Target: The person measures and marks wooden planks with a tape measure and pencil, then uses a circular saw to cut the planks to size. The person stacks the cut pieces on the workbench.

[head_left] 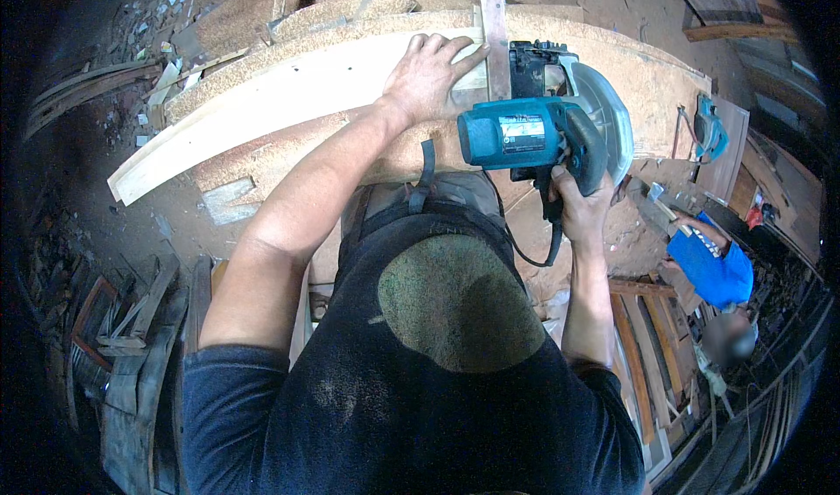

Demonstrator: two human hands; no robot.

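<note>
My right hand (579, 199) is wrapped round the rear handle of a teal circular saw (525, 136). The saw has a clear grey blade guard and a black base, and its blade is hidden from above. To its left, my left hand (429, 77) lies on a long pale wooden board (280, 101), fingers spread, pressing down near its right end. A narrow flat strip (494, 36) crosses the board between my left hand and the saw's base. The saw's base sits right beside this strip.
Under the board is a rough chipboard worktop (652, 71). A teal tool (713, 128) lies at its right end. A black cord (547, 259) hangs below the saw. Person in a blue shirt (713, 263) works at right. Scrap wood (140, 346) is piled at left.
</note>
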